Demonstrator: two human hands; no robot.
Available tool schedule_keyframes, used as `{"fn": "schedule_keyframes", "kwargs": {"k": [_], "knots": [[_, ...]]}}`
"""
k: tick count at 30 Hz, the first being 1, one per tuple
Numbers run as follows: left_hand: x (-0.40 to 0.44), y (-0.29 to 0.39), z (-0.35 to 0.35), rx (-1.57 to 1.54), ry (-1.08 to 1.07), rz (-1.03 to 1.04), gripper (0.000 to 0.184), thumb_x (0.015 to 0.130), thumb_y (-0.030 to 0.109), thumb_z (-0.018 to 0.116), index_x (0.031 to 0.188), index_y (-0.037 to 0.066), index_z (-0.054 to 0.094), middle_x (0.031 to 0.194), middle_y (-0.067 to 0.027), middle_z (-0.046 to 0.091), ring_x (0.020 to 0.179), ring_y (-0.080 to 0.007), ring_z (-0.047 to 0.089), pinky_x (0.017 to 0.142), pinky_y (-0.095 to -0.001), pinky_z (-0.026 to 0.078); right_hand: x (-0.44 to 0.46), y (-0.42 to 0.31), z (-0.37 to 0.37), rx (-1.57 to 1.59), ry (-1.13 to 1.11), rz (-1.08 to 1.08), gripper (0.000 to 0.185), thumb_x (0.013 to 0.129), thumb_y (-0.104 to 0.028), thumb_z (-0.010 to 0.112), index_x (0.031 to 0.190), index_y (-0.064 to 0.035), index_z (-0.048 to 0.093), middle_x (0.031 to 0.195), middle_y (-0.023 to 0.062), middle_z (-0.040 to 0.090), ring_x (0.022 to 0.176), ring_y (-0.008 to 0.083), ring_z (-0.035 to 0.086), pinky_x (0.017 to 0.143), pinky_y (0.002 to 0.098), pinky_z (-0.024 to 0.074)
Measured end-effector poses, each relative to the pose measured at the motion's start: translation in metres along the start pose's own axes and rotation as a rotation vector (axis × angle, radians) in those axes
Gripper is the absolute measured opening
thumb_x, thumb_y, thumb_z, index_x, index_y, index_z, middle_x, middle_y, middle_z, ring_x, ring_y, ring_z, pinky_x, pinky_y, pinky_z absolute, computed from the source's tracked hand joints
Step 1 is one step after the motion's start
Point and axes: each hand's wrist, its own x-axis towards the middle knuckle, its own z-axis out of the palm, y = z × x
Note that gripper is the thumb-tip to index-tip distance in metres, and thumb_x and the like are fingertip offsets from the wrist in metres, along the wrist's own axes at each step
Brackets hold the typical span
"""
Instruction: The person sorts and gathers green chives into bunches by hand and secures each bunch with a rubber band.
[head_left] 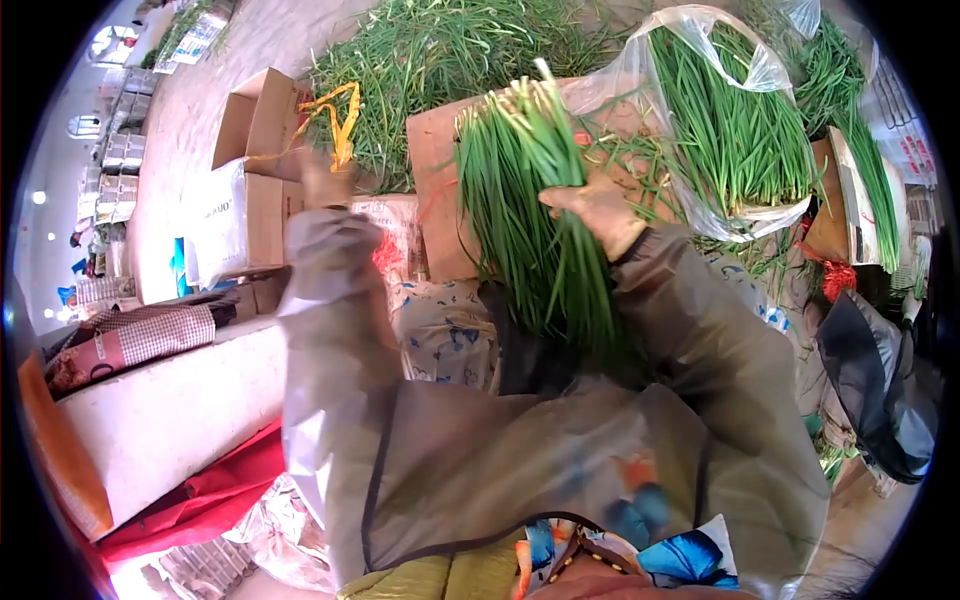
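Cardboard (435, 150) lies beneath held greens (525, 215), pale floor (265, 45) beyond.

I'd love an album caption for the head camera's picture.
Right hand gripping a bunch of garlic chives, blurred left hand at yellow ties beside an open cardboard box.

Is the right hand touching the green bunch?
Touching. The head view shows the right hand closed on the green bunch, with no gap between them.

open cardboard box (272, 222) at left, checkered cloth (165, 345) along a white panel (185, 410), red cloth (205, 500) beneath, black sheet (858, 375) far right
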Motion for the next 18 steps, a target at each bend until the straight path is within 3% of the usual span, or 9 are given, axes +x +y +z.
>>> {"fn": "schedule_keyframes", "kwargs": {"k": [1, 3, 4, 5, 7, 9, 12, 16, 18], "knots": [[0.005, -0.016, 0.020, 0.468, -0.054, 0.096, 0.051, 0.075, 0.017, 0.073, 0.119, 0.007, 0.050, 0.080, -0.0034, 0.059, 0.068, -0.0123, 0.054, 0.061, -0.0274, 0.046, 0.016, 0.003, 0.012, -0.084, 0.023, -0.110, 0.049, 0.067, -0.015, 0.074, 0.109, -0.0001, 0.054, 0.088, 0.0080, 0.064, 0.077, 0.0177, 0.060, 0.069, 0.0289, 0.0474], [-0.048, -0.004, 0.111, 0.302, 0.125, 0.336, 0.046, 0.078, 0.017, 0.071, 0.118, 0.006, 0.050, 0.076, -0.0011, 0.055, 0.065, -0.0121, 0.050, 0.058, -0.0276, 0.045, 0.055, 0.021, 0.032, -0.264, 0.126, -0.304, 0.062, 0.066, -0.017, 0.075, 0.118, 0.0003, 0.048, 0.095, 0.0121, 0.062, 0.086, 0.0237, 0.060, 0.078, 0.0319, 0.0467], [-0.070, 0.012, 0.142, -0.102, 0.058, 0.115, 0.046, 0.080, 0.016, 0.069, 0.120, 0.005, 0.048, 0.082, -0.0026, 0.056, 0.072, -0.0124, 0.052, 0.063, -0.0268, 0.045, 0.076, 0.035, 0.040, -0.362, 0.198, -0.388, 0.068, 0.065, -0.018, 0.076, 0.122, 0.0002, 0.044, 0.100, 0.0143, 0.061, 0.092, 0.0263, 0.060, 0.083, 0.0332, 0.0459], [-0.085, 0.017, 0.155, -0.502, -0.012, -0.116, 0.046, 0.083, 0.016, 0.066, 0.122, 0.005, 0.047, 0.088, -0.0042, 0.057, 0.079, -0.0128, 0.053, 0.069, -0.0260, 0.045, 0.088, 0.041, 0.046, -0.597, 0.319, -0.147, 0.087, 0.064, -0.020, 0.076, 0.134, -0.0005, 0.029, 0.114, 0.0204, 0.054, 0.108, 0.0328, 0.052, 0.092, 0.0363, 0.0417], [-0.100, 0.019, 0.155, 0.067, -0.254, -0.086, 0.054, 0.087, 0.031, 0.060, 0.126, -0.001, 0.041, 0.102, -0.0122, 0.058, 0.089, -0.0196, 0.055, 0.079, -0.0312, 0.044, 0.097, 0.047, 0.053, -0.746, 0.388, 0.062, 0.100, 0.064, -0.031, 0.076, 0.140, -0.0036, 0.017, 0.129, 0.0246, 0.039, 0.118, 0.0365, 0.042, 0.097, 0.0383, 0.0386], [-0.121, 0.074, 0.148, 0.218, -0.317, -0.145, 0.071, 0.085, 0.040, 0.060, 0.132, -0.006, 0.032, 0.113, -0.0158, 0.054, 0.098, -0.0211, 0.052, 0.087, -0.0312, 0.041, 0.103, 0.049, 0.060, -0.797, 0.426, 0.105, 0.103, 0.064, -0.035, 0.076, 0.140, -0.0032, 0.016, 0.131, 0.0235, 0.036, 0.119, 0.0360, 0.041, 0.096, 0.0386, 0.0395], [-0.135, 0.084, 0.155, -0.057, -0.307, -0.314, 0.084, 0.082, 0.049, 0.060, 0.134, -0.008, 0.027, 0.121, -0.0206, 0.050, 0.112, -0.0238, 0.046, 0.096, -0.0305, 0.034, 0.108, 0.061, 0.068, -0.820, 0.449, 0.095, 0.105, 0.063, -0.040, 0.076, 0.140, -0.0017, 0.015, 0.128, 0.0219, 0.039, 0.117, 0.0352, 0.043, 0.095, 0.0387, 0.0411], [-0.125, 0.065, 0.159, -0.004, -0.319, -0.311, 0.084, 0.079, 0.053, 0.061, 0.131, -0.007, 0.034, 0.124, -0.0266, 0.047, 0.116, -0.0339, 0.045, 0.096, -0.0361, 0.035, 0.106, 0.056, 0.069, -0.914, 0.455, 0.044, 0.102, 0.066, -0.048, 0.071, 0.139, 0.0000, 0.018, 0.124, 0.0214, 0.043, 0.116, 0.0345, 0.044, 0.093, 0.0403, 0.0410], [-0.121, 0.002, 0.182, 0.280, 0.092, 0.096, 0.075, 0.084, 0.067, 0.031, 0.125, 0.007, 0.046, 0.084, -0.0227, 0.062, 0.081, -0.0357, 0.060, 0.069, -0.0454, 0.044, 0.084, 0.040, 0.061, -1.133, 0.381, -0.134, 0.100, 0.066, -0.051, 0.069, 0.138, 0.0017, 0.022, 0.121, 0.0212, 0.046, 0.115, 0.0338, 0.045, 0.093, 0.0406, 0.0396]]}}
